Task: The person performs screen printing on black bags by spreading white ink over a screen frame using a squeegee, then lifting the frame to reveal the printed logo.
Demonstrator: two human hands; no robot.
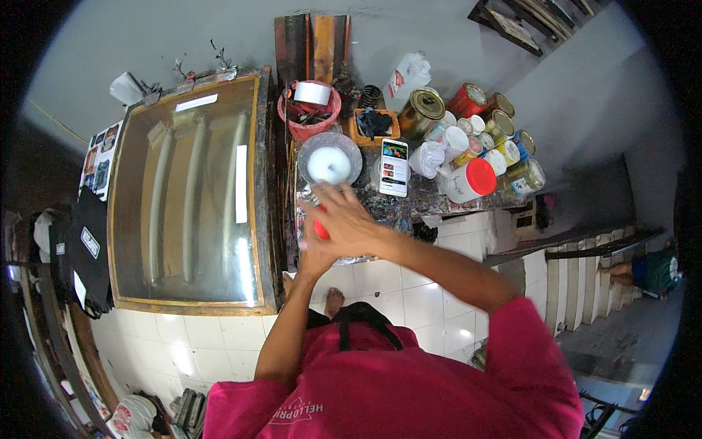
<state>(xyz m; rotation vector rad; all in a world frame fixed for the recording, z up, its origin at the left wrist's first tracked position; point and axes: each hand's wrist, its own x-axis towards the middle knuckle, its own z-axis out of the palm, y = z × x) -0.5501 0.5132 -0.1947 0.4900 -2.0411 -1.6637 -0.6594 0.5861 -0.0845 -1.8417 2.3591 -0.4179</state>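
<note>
My left hand (317,256) is at the near edge of the paint-stained table, its fingers mostly hidden behind my other hand. It appears closed around a small red object (321,224); only a patch of this shows, too little to name its kind. Crossing over it, my right hand (351,222) is a little blurred, with its fingers stretched toward a translucent bowl (354,150). White material (328,164) lies in the bowl, just beyond my fingertips. Whether my right hand touches the red object cannot be made out.
A phone (394,168) with a lit screen lies right of the bowl. Behind stand a red bucket (313,130) and an orange basket (355,136). Several cans and jars, including a red-lidded jar (466,182), crowd the right side. A glass-topped wooden box (197,212) stands left.
</note>
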